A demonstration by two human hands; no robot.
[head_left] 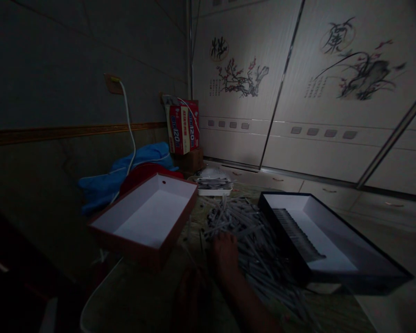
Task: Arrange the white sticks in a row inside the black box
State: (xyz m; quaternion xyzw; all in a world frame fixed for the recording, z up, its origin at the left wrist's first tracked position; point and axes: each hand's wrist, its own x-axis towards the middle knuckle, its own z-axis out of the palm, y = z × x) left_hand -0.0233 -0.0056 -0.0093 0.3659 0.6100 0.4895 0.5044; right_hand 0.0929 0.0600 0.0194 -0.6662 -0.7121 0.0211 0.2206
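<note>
A heap of slim pale sticks with dark ends, pen-like, lies in the middle of the table. My right hand reaches to the near left side of this heap, its fingers curled down; what they grip is hidden. In deep shadow to its left, my left hand is closed, and a slim pale stick runs up from its fingers. On the right, a dark-edged box with a white inside holds a neat row of sticks. An open reddish box, white within, stands on the left.
Behind the heap, a white tray carries more sticks and clear plastic. A blue cloth and a red rounded thing sit behind the left box. From a wall socket hangs a white cable. Red cartons stand in the corner.
</note>
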